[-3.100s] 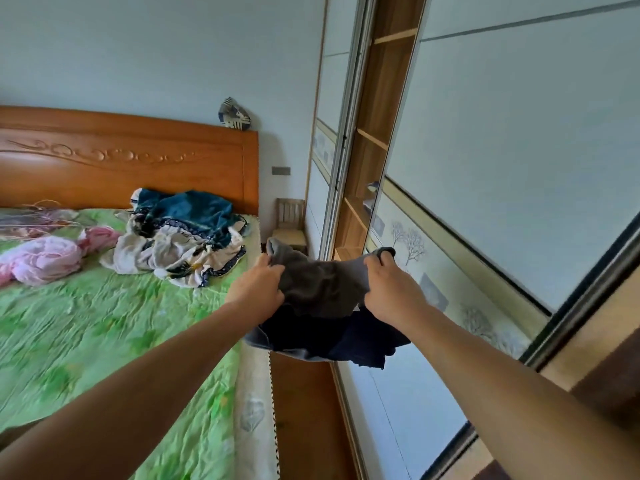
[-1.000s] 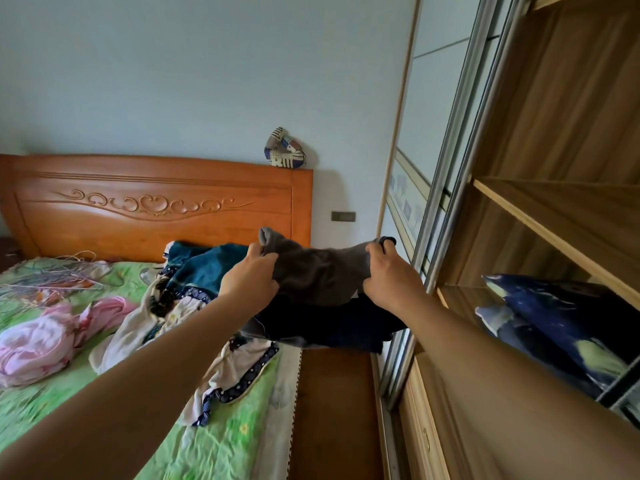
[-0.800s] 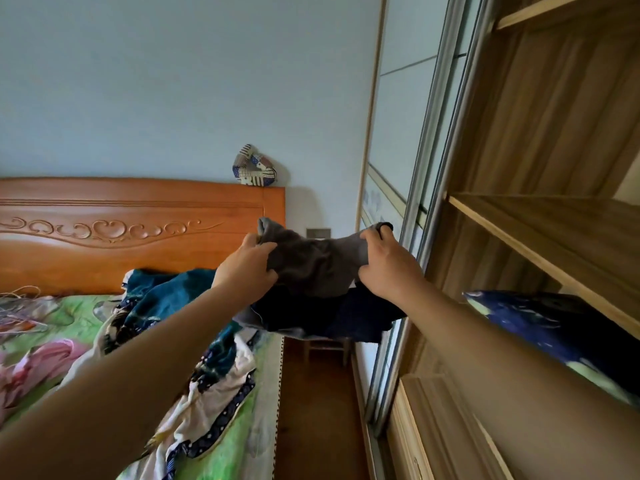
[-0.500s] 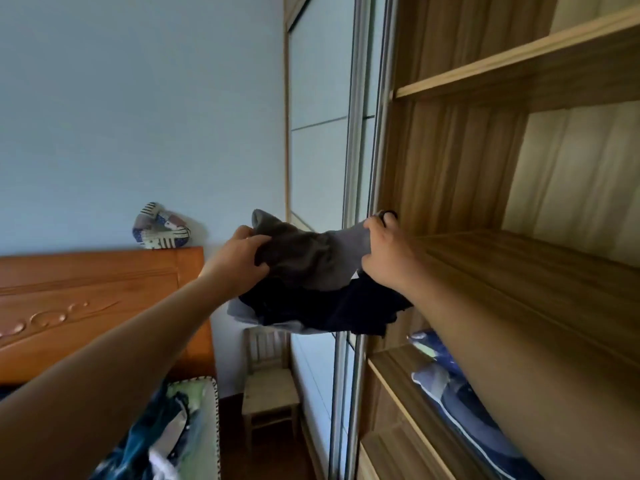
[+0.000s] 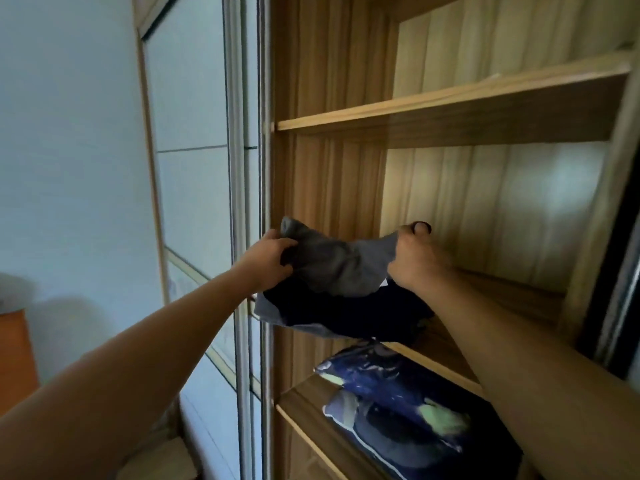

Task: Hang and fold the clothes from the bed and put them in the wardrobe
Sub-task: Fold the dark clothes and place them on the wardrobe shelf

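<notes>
No readable text, labels, brands or numbers anywhere.

The upper garment (image 5: 339,268) was plain mid-grey. The lower garment (image 5: 346,315) was very dark navy, near black, with a lighter grey-blue edge at its lower left. The wardrobe (image 5: 329,185) was warm light-brown wood with a vertical striped grain, and its shelf (image 5: 450,97) was edged in paler yellow wood. The bedding (image 5: 408,410) was deep blue, patterned with pale green and whitish patches. The wall (image 5: 69,168) was pale blue-grey.
</notes>
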Demonstrator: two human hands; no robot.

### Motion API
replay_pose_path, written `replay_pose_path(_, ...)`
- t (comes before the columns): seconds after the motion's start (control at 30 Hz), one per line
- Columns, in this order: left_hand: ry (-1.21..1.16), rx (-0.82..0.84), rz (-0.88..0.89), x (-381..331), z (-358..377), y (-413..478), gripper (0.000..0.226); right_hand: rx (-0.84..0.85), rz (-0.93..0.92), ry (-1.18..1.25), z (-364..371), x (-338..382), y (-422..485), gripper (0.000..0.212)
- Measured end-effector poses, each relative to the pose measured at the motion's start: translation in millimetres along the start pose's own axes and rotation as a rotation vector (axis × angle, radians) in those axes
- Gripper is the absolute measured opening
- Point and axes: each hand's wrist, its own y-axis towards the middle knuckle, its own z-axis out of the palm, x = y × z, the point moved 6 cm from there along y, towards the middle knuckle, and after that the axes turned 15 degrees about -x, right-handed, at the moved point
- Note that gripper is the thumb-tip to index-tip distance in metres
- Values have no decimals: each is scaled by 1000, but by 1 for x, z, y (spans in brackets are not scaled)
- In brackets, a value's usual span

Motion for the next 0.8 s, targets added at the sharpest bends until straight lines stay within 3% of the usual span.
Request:
replay_pose_path(0.27,-422,201,36,-41,93,92,46,57,320,-264,-6,-78,26,68)
replay_pose_path(0.4,-587,349,47,-60,142,124,44,74,428,-365,-5,-108,30,55)
replay_pose_path(0.63,-445,558,271,-91,227,138,40,320,559,-482,24,-152,-10,50)
replay_pose_path(0.73,-423,535,372,-106,237,146,46,276,480,-675,26,-148,-21,52)
replay_pose_path(0.8,-470,550,471,-122,239,148,40,195,410,-615,31,-129,-16,43)
